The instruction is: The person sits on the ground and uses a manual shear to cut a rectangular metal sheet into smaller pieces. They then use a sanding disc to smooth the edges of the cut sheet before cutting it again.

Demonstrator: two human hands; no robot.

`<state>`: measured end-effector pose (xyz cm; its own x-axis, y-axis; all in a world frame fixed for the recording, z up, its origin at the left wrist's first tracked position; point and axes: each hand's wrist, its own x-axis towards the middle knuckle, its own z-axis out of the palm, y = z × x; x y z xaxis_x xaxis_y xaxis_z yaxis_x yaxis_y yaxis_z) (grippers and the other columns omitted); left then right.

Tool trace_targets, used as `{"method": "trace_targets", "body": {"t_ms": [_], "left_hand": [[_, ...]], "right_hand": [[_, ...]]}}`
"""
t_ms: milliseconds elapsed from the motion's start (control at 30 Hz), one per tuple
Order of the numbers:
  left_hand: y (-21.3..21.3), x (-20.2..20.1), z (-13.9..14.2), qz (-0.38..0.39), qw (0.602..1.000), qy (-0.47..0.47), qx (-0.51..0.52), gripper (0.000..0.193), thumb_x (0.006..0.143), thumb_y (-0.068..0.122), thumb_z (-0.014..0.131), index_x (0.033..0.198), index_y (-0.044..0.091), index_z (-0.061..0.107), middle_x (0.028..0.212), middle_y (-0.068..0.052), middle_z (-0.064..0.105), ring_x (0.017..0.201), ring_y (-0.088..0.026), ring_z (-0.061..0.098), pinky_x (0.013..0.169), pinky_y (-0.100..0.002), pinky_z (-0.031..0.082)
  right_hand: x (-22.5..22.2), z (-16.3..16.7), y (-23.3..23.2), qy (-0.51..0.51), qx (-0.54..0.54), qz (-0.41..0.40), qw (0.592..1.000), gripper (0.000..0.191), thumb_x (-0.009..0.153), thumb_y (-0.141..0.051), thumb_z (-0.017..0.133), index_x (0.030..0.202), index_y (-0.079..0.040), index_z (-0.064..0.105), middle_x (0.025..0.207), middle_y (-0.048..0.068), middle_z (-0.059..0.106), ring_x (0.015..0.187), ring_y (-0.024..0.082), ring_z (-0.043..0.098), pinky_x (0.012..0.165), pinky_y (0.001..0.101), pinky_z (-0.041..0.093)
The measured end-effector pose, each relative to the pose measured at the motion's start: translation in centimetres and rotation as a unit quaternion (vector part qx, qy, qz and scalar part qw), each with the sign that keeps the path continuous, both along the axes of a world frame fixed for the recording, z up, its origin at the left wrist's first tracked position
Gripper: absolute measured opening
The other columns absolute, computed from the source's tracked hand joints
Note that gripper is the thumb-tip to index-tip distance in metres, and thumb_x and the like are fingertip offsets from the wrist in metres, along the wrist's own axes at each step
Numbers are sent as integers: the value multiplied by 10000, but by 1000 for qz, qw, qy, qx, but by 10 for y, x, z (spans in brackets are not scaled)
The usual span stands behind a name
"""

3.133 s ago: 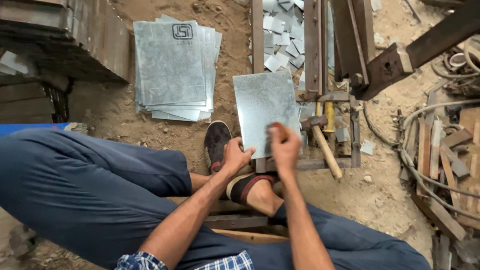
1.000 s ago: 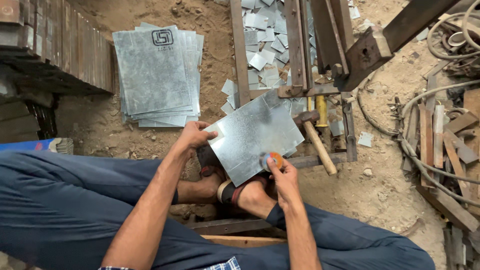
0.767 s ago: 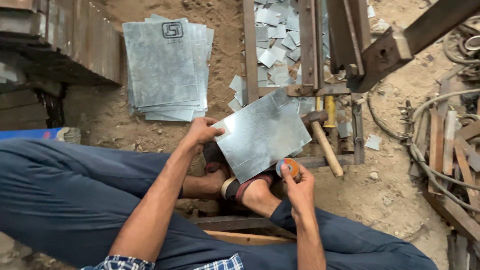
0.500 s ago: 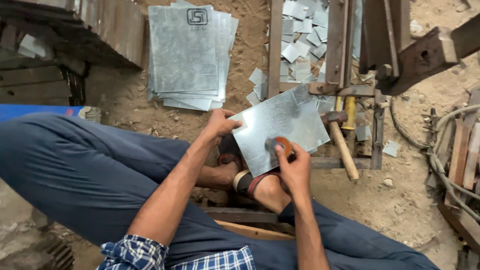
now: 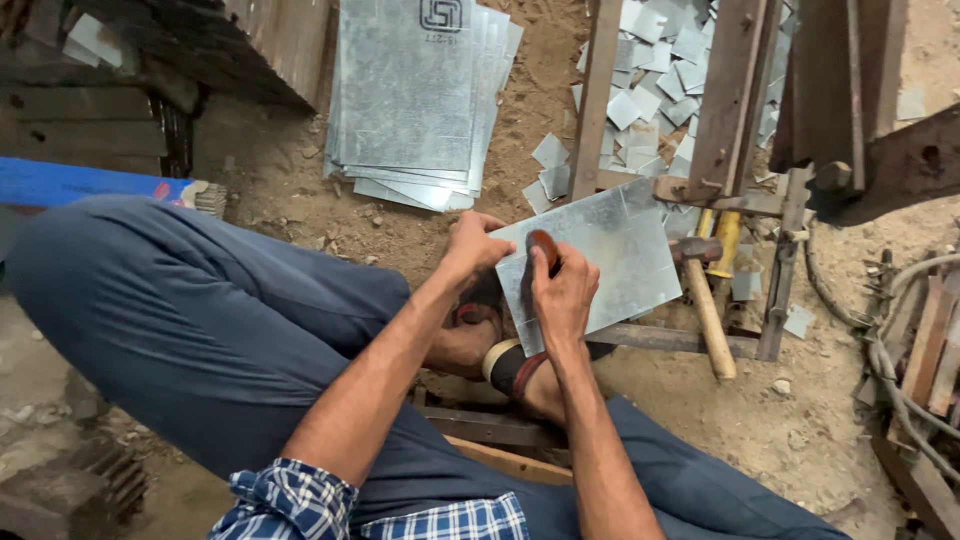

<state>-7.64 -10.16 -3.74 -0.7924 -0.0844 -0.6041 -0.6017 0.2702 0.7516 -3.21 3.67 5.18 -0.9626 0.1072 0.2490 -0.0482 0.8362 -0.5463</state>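
Note:
A square galvanised metal sheet point(image 5: 620, 250) lies tilted over my feet and a metal bar. My left hand point(image 5: 475, 245) grips its left edge. My right hand point(image 5: 562, 290) rests on the sheet's left part, fingers closed around a small reddish-brown tool point(image 5: 543, 248) whose end touches the sheet near the left edge. My legs in dark blue trousers are crossed under the sheet.
A stack of larger metal sheets point(image 5: 415, 95) lies on the dirt ahead. Several small cut metal squares point(image 5: 650, 70) are piled between the rails of a steel frame point(image 5: 725, 100). A wooden-handled hammer point(image 5: 705, 300) lies right of the sheet. Cables and wood scraps point(image 5: 915, 330) are at right.
My right hand moved from the sheet's lower right corner across to its left part, bringing the reddish tool beside my left hand. The sheet stayed tilted in my left hand.

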Motion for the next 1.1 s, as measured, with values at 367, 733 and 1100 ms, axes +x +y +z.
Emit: {"method": "trace_targets", "body": {"t_ms": [367, 733, 1100], "left_hand": [[-4, -1, 1, -12, 998, 45, -36, 359, 636, 178, 887, 973, 69, 834, 923, -162, 793, 856, -256, 757, 805, -351, 576], [-5, 4, -9, -13, 998, 67, -18, 386, 638, 189, 890, 996, 64, 815, 949, -161, 789, 887, -246, 769, 824, -360, 594], [-5, -2, -15, -17, 998, 54, 20, 392, 641, 197, 879, 1002, 61, 811, 928, -146, 799, 836, -225, 780, 782, -352, 608]], "right_hand": [[-9, 15, -12, -68, -83, 45, 993, 168, 948, -126, 705, 912, 37, 693, 814, 258, 645, 752, 455, 622, 684, 506, 470], [-11, 28, -18, -53, -71, 60, 994, 160, 943, -119, 694, 976, 36, 720, 850, 261, 670, 795, 455, 644, 711, 503, 493], [-18, 11, -15, -58, -69, 58, 994, 244, 962, -119, 716, 823, 71, 653, 810, 273, 642, 779, 479, 614, 687, 520, 458]]}}
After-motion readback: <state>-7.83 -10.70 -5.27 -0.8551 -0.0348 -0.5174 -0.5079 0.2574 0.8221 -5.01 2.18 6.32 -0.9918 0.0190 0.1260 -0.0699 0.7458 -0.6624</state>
